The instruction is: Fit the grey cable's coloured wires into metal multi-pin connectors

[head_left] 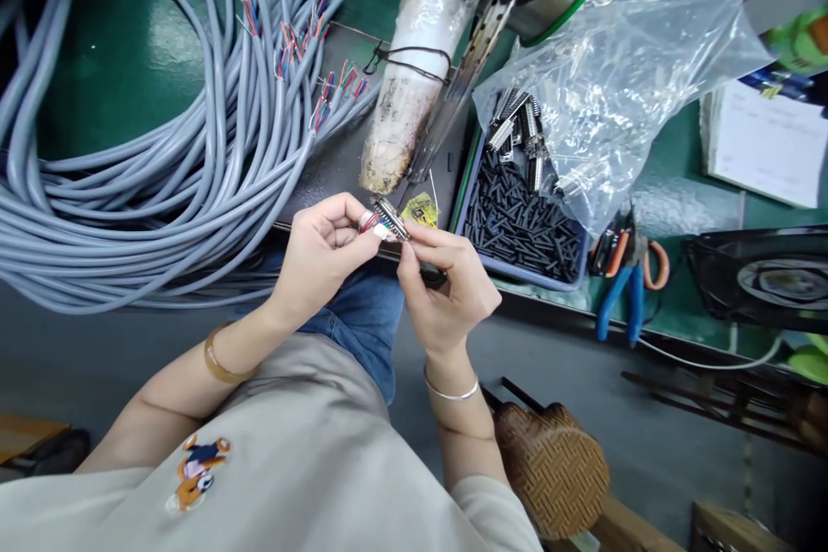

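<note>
A small multi-pin connector [390,217] with thin coloured wires [371,222] at its side is held between both hands at the table's front edge. My left hand [323,240] is closed, pinching the wires and the connector's near side between thumb and fingers. On the other end, my right hand [449,276] grips the connector between thumb and fingertips. Just beyond them stand a wrapped white tube [404,103] with a stained tip and a slotted metal piece [462,82]. A yellow scrap [422,210] lies behind the connector.
Many grey cables [213,155] with stripped coloured ends fill the left. On the right, a blue bin [543,272] holds black sleeves [517,216] and several connectors [517,125], partly under a plastic bag [621,78]. Pliers [624,289] lie beside it. A woven stool [556,470] stands below.
</note>
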